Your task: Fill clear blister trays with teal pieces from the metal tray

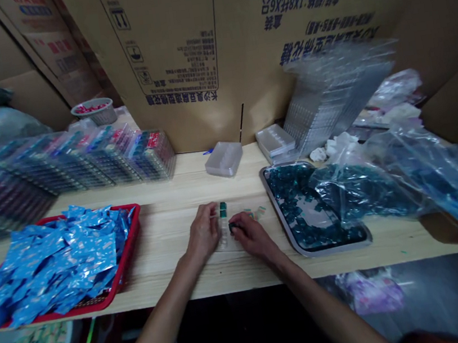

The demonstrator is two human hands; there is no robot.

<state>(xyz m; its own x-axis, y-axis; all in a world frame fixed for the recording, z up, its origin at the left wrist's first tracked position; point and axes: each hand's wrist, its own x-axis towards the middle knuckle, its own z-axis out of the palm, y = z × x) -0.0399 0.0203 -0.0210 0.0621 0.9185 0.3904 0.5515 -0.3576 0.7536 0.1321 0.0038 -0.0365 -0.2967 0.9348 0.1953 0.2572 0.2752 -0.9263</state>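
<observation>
A clear plastic tray (224, 241) with small compartments lies flat on the table in front of me. Dark green pieces (223, 208) sit at its far end. The fingers of my left hand (203, 229) are closed on the tray's left side. Between the thumb and fingertips of my right hand (253, 237) is a small dark green piece (232, 226), held just right of the tray. Small pale green-edged bits (260, 211) lie beyond that hand. To its right, a metal tray (274, 210) carries many loose dark green pieces.
A red basket (134, 227) of blue packets (68, 259) stands at left, with filled clear boxes (152, 154) stacked behind. Lidded boxes (224, 159), stacked clear trays (329, 95) and plastic bags (367, 186) sit at back and right. A large carton (177, 42) walls the back.
</observation>
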